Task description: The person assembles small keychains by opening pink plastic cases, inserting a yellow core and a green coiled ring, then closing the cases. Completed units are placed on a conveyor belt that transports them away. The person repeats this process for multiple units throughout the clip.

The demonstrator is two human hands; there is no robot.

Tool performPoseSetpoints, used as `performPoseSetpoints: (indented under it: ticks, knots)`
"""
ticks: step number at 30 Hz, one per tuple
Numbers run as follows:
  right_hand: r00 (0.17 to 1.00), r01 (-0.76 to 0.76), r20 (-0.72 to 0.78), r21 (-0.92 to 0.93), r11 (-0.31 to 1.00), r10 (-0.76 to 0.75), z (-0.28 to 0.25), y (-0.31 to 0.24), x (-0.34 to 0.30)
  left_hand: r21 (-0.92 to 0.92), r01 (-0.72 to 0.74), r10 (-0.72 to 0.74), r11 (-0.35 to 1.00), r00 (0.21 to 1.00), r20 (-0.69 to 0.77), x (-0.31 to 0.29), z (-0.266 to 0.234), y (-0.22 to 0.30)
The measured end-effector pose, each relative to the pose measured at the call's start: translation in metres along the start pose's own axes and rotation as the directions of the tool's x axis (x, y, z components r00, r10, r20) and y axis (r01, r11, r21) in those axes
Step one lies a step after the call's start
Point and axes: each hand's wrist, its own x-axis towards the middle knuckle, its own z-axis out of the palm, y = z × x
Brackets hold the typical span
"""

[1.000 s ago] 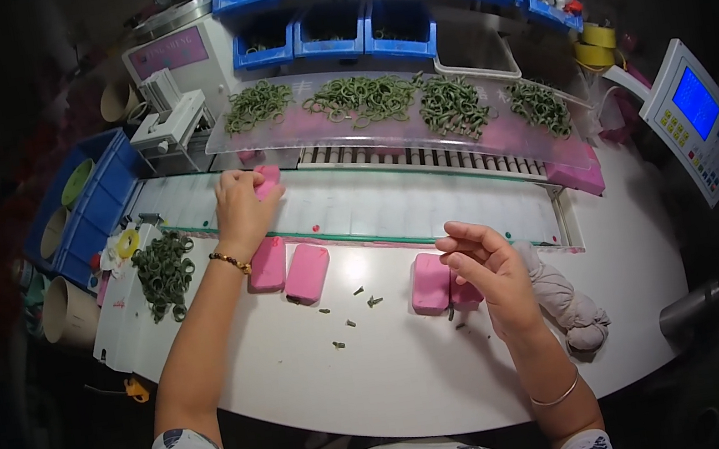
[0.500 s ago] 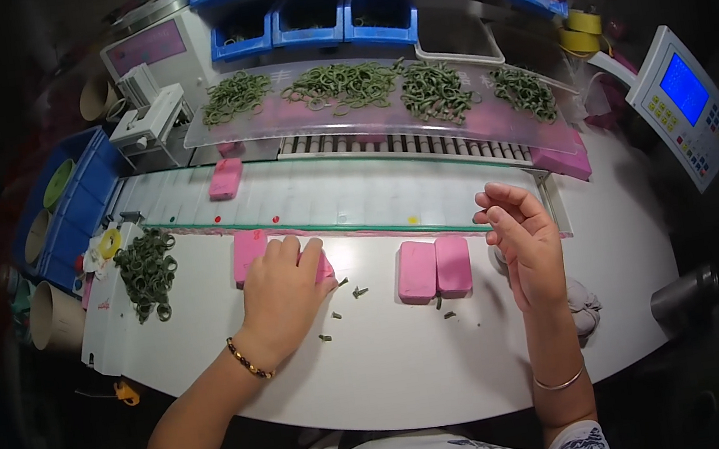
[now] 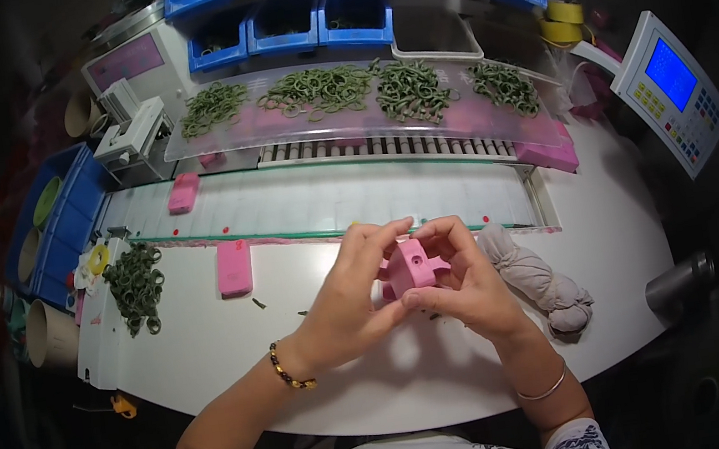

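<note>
In front of me my left hand [image 3: 338, 301] and my right hand [image 3: 477, 289] grip a pink block [image 3: 405, 271] between them. It is tilted, and a small round hole shows in its end. More pink shows behind it by my right fingers; whether this is a second block I cannot tell. To the left, another pink block [image 3: 234, 268] lies flat on the white table [image 3: 214, 364]. Small dark green scraps [image 3: 258, 303] lie near my left hand. My hands cover the table right behind them.
A heap of green rings [image 3: 136, 288] sits at the left. Beyond the table runs a white conveyor [image 3: 301, 200] carrying a pink block [image 3: 183, 194]. More green rings lie on a clear shelf [image 3: 273, 134]. A rolled grey cloth [image 3: 538, 282] and a keypad display [image 3: 672, 93] are at the right.
My left hand has left the pink blocks at the left and moved right. Both hands have come together around a pink block. The view has shifted, and the grey cloth shows more fully.
</note>
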Motion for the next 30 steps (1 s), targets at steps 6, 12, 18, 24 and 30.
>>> performPoseSetpoints:
  ticks: [6, 12, 18, 24, 30]
  knots:
    - [0.991, 0.130, 0.034, -0.394, 0.910, -0.127, -0.001, -0.007, -0.003, -0.121, 0.046, -0.041, 0.992, 0.998, 0.048, 0.001, 0.007, -0.003]
    - [0.961, 0.277, 0.097, -0.377, 0.884, -0.260, -0.010, -0.008, -0.001, -0.350, 0.147, -0.115, 0.925, 0.987, 0.110, 0.003, -0.013, -0.002]
    - [0.970, 0.093, -0.227, 0.001, 0.996, -0.090, 0.001, 0.000, 0.002, -0.297, -0.045, -0.018, 0.954, 0.978, -0.207, -0.010, 0.017, -0.017]
    - [0.988, 0.051, -0.146, -0.035, 0.998, -0.055, 0.001, 0.001, -0.001, -0.818, 0.130, -0.350, 0.560, 0.932, -0.091, -0.010, 0.024, 0.000]
    - [0.974, 0.228, 0.080, -0.350, 0.909, -0.213, 0.002, 0.011, -0.002, -0.935, 0.308, -0.394, 0.177, 0.892, 0.220, -0.013, 0.016, -0.006]
